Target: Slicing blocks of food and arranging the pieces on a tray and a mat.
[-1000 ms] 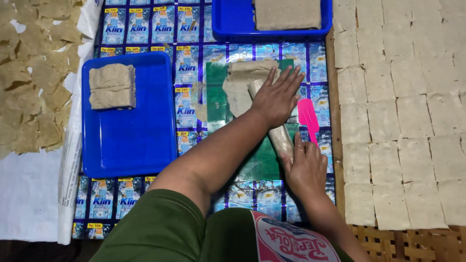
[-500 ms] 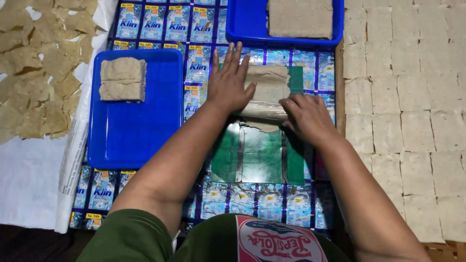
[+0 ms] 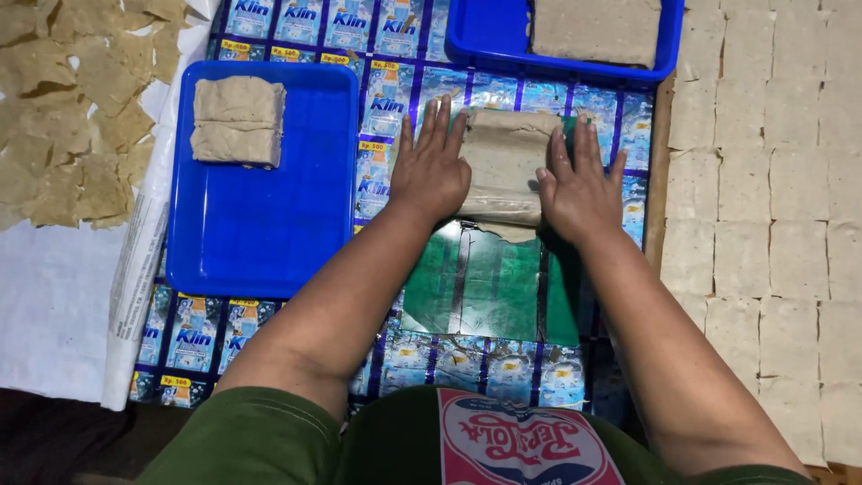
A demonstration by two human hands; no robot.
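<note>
A folded beige-grey sheet of soft dough-like material (image 3: 505, 162) lies on a green plastic sheet (image 3: 485, 283) over a mat of blue sachet wrappers (image 3: 386, 90). My left hand (image 3: 431, 166) lies flat with fingers spread, pressing the bundle's left edge. My right hand (image 3: 579, 184) presses flat on its right edge. Both palms face down, and neither hand grips anything.
A blue tray (image 3: 269, 233) at the left holds a folded beige stack (image 3: 238, 121). Another blue tray (image 3: 489, 45) at the top holds a flat beige slab (image 3: 597, 31). Rows of pale square pieces (image 3: 763, 207) cover the right. Torn tan pieces (image 3: 67, 117) lie on white cloth at the left.
My hands went from stretching a long strip on the green sheet to pressing flat on both sides of the folded bundle. A pink tool seen earlier is out of sight.
</note>
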